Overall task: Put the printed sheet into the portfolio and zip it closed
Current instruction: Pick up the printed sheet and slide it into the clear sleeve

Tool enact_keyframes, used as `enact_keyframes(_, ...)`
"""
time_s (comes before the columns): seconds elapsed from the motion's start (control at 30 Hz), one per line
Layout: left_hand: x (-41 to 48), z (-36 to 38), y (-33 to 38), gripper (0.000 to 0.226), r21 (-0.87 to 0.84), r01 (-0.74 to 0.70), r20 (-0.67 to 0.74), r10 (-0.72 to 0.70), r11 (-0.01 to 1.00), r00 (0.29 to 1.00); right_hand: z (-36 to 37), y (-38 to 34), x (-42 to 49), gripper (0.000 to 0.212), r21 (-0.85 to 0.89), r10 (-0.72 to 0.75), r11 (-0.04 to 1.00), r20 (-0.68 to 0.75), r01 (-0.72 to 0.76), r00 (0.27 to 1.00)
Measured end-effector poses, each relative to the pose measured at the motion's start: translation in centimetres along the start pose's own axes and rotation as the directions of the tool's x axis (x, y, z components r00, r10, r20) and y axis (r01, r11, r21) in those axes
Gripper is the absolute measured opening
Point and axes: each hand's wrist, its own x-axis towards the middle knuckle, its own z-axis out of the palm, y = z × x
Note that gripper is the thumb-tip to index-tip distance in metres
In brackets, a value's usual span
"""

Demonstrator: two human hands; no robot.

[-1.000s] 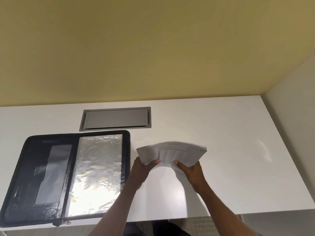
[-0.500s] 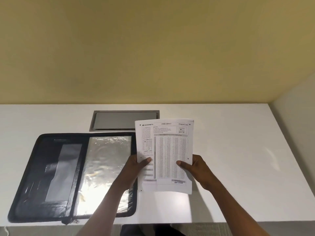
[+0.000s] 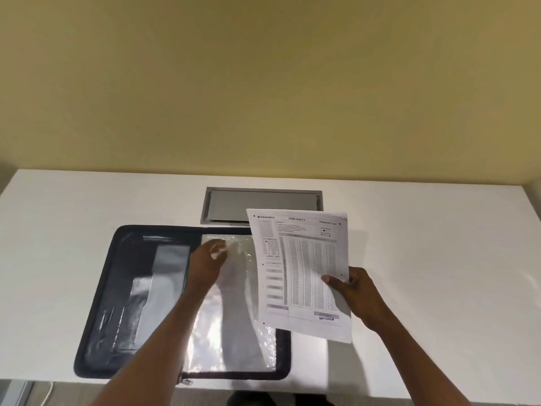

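The black zip portfolio (image 3: 96, 315) lies open flat on the white desk, its right half covered by clear plastic sleeves (image 3: 234, 332). The printed sheet (image 3: 304, 273), a form with answer grids, is held upright above the portfolio's right edge. My right hand (image 3: 354, 291) grips the sheet by its right margin, thumb on the front. My left hand (image 3: 209, 263) has no hold on the paper and reaches over the upper part of the plastic sleeves, fingertips at the sleeve's top; whether it pinches the plastic is unclear. The zip pull (image 3: 187, 382) hangs at the front edge.
A grey recessed cable hatch (image 3: 234, 203) sits in the desk behind the portfolio, partly hidden by the sheet. The white desk (image 3: 439, 259) meets a yellow wall at the back and a side wall at the right. Its front edge runs just below the portfolio.
My left hand has let go of the sheet and moved left onto the plastic sleeves. The right hand alone holds the sheet, now tilted slightly. The camera view has shifted left.
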Motion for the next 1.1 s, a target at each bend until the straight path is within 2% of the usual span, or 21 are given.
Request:
enact_keyframes(0.07,3.4,-1.6,-1.6,0.048,0.262,-0.030,0.022,0.025,0.965,0.999,1.0,-0.3,0.7,0.013,-0.021,0.000,1.000,-0.025,-0.001,1.000)
enact_keyframes(0.2,8.4,-3.8,-3.5,0.093,0.573,-0.172,0.332,-0.035,0.801,0.943,2.8,-1.1,2.2,0.012,-0.009,0.004,1.000,-0.078,-0.005,0.997)
enact_keyframes(0.27,9.3,-4.1,-4.4,0.104,0.628,-0.237,0.405,-0.052,0.741,0.913,3.7,-1.4,3.1,0.012,0.001,0.010,1.000,-0.107,-0.010,0.994)
enact_keyframes(0.33,9.7,-4.1,-5.4,0.109,0.638,-0.296,0.426,-0.006,0.711,0.905,4.5,-1.8,3.9,0.012,0.014,0.015,1.000,-0.137,-0.013,0.990)
enact_keyframes(0.43,9.6,-4.2,-6.5,0.110,0.595,-0.343,0.394,0.108,0.727,0.913,5.5,-2.3,5.0,0.011,0.008,-0.002,1.000,-0.159,0.004,0.987)
enact_keyframes(0.63,8.1,-3.8,-7.0,0.109,0.560,-0.357,0.391,0.142,0.747,0.910,6.8,-2.9,7.5,0.015,-0.084,-0.009,0.996,-0.197,-0.008,0.980)
enact_keyframes(0.87,6.3,-2.9,-6.8,0.106,0.566,-0.336,0.373,0.129,0.753,0.919,7.4,-3.7,9.4,0.014,-0.070,-0.002,0.997,-0.212,-0.013,0.977)
enact_keyframes(0.93,6.2,-2.7,-6.9,0.089,0.525,-0.327,0.316,0.176,0.786,0.932,7.2,-4.0,9.7,0.016,-0.071,-0.006,0.997,-0.220,-0.010,0.976)
enact_keyframes(1.03,6.2,-2.1,-7.3,0.045,0.467,-0.360,0.189,0.307,0.807,0.933,6.9,-4.3,9.9,0.015,-0.054,-0.010,0.999,-0.242,-0.003,0.970)
enact_keyframes(1.1,6.4,-1.9,-7.5,0.026,0.459,-0.364,0.158,0.329,0.810,0.931,6.8,-4.5,9.9,0.014,-0.047,-0.019,0.999,-0.253,0.007,0.967)
